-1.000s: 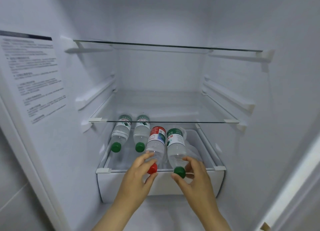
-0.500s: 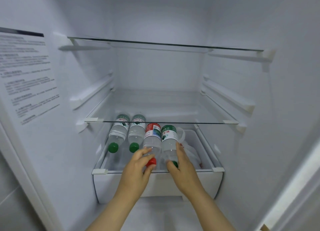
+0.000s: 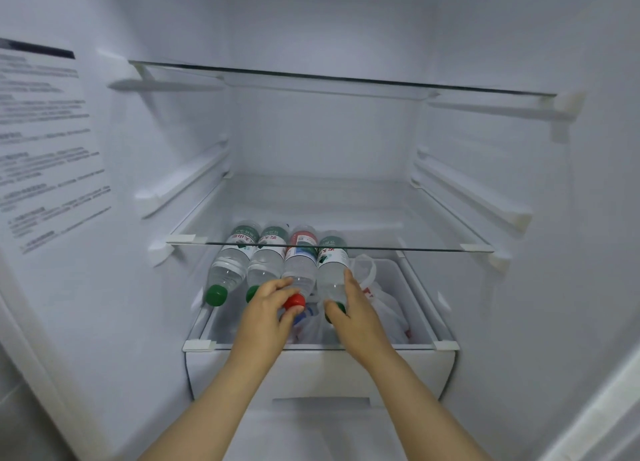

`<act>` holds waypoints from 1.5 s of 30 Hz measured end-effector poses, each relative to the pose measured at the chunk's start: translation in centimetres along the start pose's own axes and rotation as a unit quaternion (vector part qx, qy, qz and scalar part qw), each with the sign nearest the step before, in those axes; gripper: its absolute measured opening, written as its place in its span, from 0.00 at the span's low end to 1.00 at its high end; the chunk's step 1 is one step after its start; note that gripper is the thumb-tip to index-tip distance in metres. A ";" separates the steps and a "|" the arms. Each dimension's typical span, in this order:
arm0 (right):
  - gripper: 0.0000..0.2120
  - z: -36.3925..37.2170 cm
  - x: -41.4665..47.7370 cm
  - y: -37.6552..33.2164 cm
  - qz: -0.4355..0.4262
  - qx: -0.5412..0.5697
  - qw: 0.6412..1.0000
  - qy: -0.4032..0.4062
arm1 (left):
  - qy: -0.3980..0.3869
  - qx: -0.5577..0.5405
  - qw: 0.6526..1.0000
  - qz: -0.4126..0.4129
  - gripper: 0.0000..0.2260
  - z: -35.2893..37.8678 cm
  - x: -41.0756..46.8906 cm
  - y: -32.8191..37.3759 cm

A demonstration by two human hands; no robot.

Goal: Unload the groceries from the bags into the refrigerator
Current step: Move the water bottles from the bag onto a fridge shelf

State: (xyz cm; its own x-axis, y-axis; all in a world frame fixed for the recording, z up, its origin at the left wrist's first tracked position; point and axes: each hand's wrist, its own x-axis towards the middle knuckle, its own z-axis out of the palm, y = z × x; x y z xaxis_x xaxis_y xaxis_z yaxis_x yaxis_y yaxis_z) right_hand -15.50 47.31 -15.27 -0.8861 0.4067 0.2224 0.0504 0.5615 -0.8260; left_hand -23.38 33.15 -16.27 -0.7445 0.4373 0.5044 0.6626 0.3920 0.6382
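1. Left hand point(image 3: 266, 308): fingers curled round the neck of the red-capped water bottle point(image 3: 299, 270), thumb under the red cap. It has a real hold, not just a touch.
2. Right hand point(image 3: 353, 311): fingers laid along the right flank of the green-capped water bottle point(image 3: 332, 273), thumb hooked at its cap, so it holds that bottle.
3. Both bottles lie flat with caps toward the person, on the glass cover point(image 3: 446, 345) over the crisper drawer point(image 3: 311, 374). Likely reason: the low gap under the next shelf won't take them upright, and caps-out makes them easy to grab.
4. The far-left green-capped bottle point(image 3: 228, 270) and the second green-capped bottle point(image 3: 265, 266) lie in the same row, and all four are side by side. The hands seem to be pushing the last pair in snug.
5. A white plastic bag point(image 3: 384, 308) with red print seems to sit inside the drawer, seen through the glass.
6. Labels: green bands with white Chinese characters, one red band with a small square code. All are too blurred to read.
7. The middle glass shelf point(image 3: 346, 247) sits above the bottles, with the top glass shelf point(image 3: 346, 80) higher.
8. Sticker point(image 3: 45, 149) on the left wall: lines of small text, illegible.
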 end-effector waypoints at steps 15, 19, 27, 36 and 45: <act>0.34 0.5 3.5 0.7 0.056 -0.013 0.998 -0.010 | 0.010 0.041 0.999 -0.001 0.14 1.0 1.0 -0.1; 0.33 0.2 3.4 0.5 0.062 -0.008 0.998 -0.018 | 0.012 0.043 0.999 -0.002 0.15 1.1 0.7 0.0; 0.33 0.0 2.9 0.6 0.043 0.046 0.998 -0.003 | -0.017 0.036 0.999 -0.021 0.19 0.5 0.2 0.9; 0.27 -2.1 -2.4 0.8 0.033 -0.027 0.998 0.047 | -0.034 0.041 0.998 0.035 0.16 -3.0 -0.9 2.4; 0.20 -5.0 -9.8 -1.1 -0.006 -0.295 0.953 0.075 | -0.122 0.061 0.984 0.114 0.16 -4.2 -3.8 4.3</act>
State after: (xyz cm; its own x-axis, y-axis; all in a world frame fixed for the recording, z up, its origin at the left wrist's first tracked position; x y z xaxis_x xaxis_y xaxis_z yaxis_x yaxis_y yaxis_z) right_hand -4.58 46.36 -13.93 -0.8148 0.4714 0.3374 0.3305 0.8560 -0.3976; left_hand -18.02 29.80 -13.05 -0.5428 0.7011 0.4625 0.8267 0.3489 0.4415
